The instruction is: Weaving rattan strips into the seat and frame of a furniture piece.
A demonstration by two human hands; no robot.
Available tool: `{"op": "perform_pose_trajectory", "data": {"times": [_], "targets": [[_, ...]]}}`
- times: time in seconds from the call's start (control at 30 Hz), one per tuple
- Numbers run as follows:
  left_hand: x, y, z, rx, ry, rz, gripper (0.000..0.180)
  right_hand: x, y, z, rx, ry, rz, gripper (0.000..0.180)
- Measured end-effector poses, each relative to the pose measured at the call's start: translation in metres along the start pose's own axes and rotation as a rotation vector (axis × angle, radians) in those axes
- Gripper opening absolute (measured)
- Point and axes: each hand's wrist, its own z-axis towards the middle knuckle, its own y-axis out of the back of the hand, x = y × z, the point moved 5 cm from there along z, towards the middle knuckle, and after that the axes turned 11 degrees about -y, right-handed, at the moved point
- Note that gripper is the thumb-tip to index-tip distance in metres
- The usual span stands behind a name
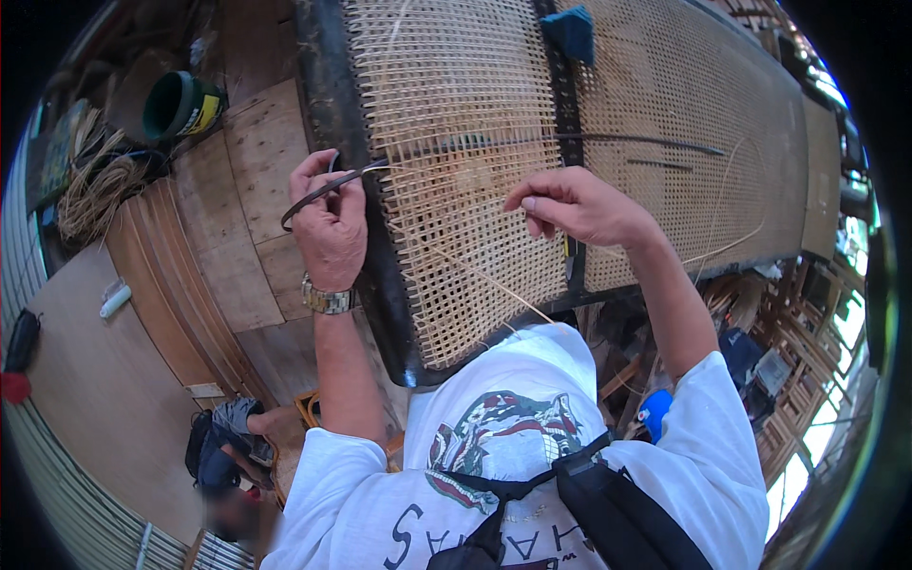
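Woven cane webbing with open holes is stretched over a dark wooden frame in front of me. At its left edge my left hand is closed around the bent end of a long, thin dark strip. That strip runs rightward across the webbing, past the dark crossbar, and its far end lies on the right panel. Over the middle of the left panel, my right hand has its fingers curled together; whether anything is between them is hidden. A loose cane strand slants across the webbing near my body.
A blue cloth lies on the crossbar. A short dark strip rests on the right panel. Left are a dark green bucket, cane bundles and curved boards. Another person sits at lower left.
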Motion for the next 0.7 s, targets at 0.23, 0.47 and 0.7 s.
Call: {"op": "perform_pose_trajectory", "data": {"times": [0.23,0.47,0.7], "targets": [[0.001,-0.002,0.002,0.047,0.042,-0.091,0.010,-0.009,0.004,-0.010,0.263,-0.034,0.596,0.028],[0.002,0.000,0.003,0.077,0.061,-0.052,0.009,-0.007,0.011,-0.008,0.298,-0.011,0.632,0.028],[-0.002,0.001,0.004,0.080,0.016,-0.004,0.010,-0.002,0.013,-0.010,0.297,0.007,0.612,0.028]]}}
